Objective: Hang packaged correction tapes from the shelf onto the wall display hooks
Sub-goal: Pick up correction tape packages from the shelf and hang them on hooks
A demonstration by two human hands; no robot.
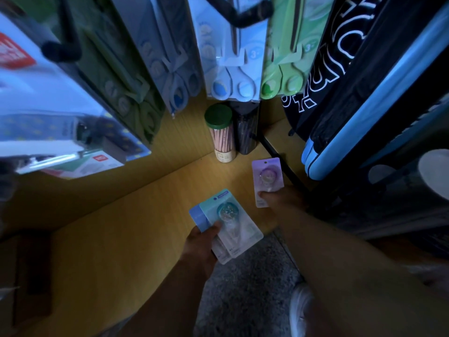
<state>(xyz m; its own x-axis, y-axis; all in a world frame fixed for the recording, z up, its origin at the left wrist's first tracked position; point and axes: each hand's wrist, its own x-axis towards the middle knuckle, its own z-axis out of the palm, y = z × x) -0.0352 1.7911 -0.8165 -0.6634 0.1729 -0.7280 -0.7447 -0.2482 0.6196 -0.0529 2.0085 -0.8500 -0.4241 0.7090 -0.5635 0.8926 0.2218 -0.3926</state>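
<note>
Your left hand [202, 242] grips a fanned stack of teal and blue tape packs [228, 222] by the lower edge, thumb across the front, keeping the hang holes free, while your right hand [281, 198] pinches the purple pack's [267, 177] bottom against the wooden shelf [136, 215].

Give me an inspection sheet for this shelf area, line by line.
Surface: yellow wooden shelf, dimly lit.
Job's things: purple pack gripped by right hand; teal pack over blue pack, both held by left hand.
Clutter: green-lidded pencil tube, dark tube beside it.
Grippers: both hands holding packs.
Cables: nothing seen.
Surroundings: hanging scissors packs, black hook, speckled floor.
</note>
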